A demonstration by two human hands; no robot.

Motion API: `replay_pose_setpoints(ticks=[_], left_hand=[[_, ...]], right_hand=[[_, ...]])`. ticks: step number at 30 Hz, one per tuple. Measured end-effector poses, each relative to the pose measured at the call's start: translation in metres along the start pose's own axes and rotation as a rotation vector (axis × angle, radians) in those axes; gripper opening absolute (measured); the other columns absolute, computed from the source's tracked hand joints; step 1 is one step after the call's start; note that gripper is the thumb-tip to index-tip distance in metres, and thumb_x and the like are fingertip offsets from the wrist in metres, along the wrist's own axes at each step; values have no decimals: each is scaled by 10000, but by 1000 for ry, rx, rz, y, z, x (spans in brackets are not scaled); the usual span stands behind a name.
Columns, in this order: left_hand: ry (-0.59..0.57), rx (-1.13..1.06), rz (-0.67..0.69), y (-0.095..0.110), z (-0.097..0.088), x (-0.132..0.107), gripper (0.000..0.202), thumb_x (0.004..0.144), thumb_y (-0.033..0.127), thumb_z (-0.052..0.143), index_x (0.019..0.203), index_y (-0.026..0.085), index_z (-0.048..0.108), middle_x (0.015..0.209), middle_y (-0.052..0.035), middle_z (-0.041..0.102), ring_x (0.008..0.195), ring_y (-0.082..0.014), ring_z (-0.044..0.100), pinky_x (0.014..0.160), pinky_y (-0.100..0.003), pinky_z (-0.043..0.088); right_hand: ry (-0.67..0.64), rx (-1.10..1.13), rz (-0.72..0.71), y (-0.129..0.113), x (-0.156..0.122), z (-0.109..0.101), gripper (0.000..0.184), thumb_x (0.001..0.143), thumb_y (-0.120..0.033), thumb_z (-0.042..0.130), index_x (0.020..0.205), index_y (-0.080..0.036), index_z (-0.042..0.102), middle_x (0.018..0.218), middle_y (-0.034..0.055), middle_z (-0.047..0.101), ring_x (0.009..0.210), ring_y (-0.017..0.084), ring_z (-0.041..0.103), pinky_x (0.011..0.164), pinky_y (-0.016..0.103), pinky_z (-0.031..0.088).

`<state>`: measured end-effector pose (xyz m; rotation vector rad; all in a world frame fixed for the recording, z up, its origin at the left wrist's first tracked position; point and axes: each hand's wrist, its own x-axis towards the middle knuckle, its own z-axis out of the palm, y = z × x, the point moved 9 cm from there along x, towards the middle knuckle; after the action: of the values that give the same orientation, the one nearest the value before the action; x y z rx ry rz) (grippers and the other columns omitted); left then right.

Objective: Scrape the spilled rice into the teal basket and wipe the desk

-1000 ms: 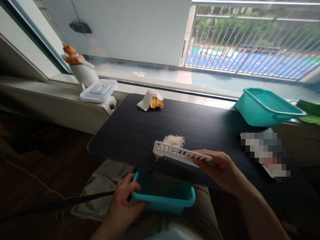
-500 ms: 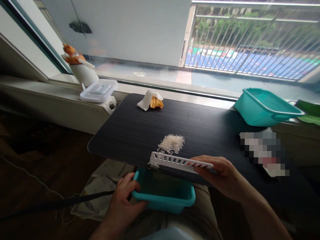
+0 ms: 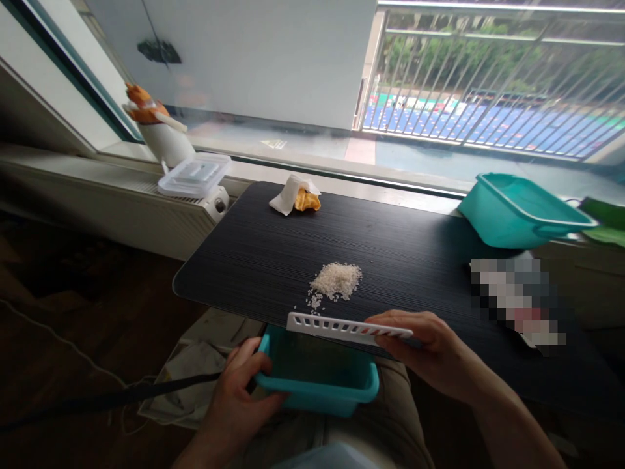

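Observation:
A small heap of white rice lies on the dark tabletop, with loose grains trailing toward the near edge. My right hand is closed on one end of a white slotted plastic strip, whose far end reaches the table's near edge. Under that edge, my left hand grips the left rim of a teal plastic tub above my lap. The tub's far side is hidden beneath the table edge and the strip.
A crumpled tissue with a yellow-orange piece sits at the table's back. Toward the right are a larger teal basin and a blurred flat item. A clear lid rests on the radiator at left.
My right hand has drawn the strip toward me, from the tabletop to its near edge over the tub. The grains in front of the strip are gone from view. My left hand stays on the tub.

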<state>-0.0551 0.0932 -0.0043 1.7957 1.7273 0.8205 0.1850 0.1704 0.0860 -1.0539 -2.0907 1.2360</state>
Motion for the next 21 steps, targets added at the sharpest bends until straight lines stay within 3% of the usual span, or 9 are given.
replay_pose_setpoints(ticks=[4,11,18,21], left_hand=[[10,23,-22,-1,-1,1,106,647,221,658,651,212,552,1005,-43,625,945,-237,602,799,-327,493],[-21,2,-22,5,-1,3,130,664,231,658,638,210,532,921,-37,625,880,-220,608,757,-308,504],[49,37,15,-2,0,-2,143,626,237,715,645,215,575,965,-37,636,934,-241,625,798,-323,521],[79,46,39,-2,-2,-4,144,613,212,719,646,216,579,1032,-48,640,978,-250,629,825,-328,526]], right_hand=[[71,-33,1,4,0,-7,250,952,-310,543,1023,-197,755,1001,71,770,856,214,707,744,258,549],[8,69,2,2,-8,2,230,957,-273,548,1041,-195,749,993,75,761,843,191,705,728,238,549],[62,-70,-151,-18,16,4,252,957,-251,529,1078,-230,749,1064,69,757,944,208,706,816,277,553],[88,-103,-178,-18,26,-17,250,944,-254,549,1083,-224,754,1093,71,755,985,213,706,843,286,560]])
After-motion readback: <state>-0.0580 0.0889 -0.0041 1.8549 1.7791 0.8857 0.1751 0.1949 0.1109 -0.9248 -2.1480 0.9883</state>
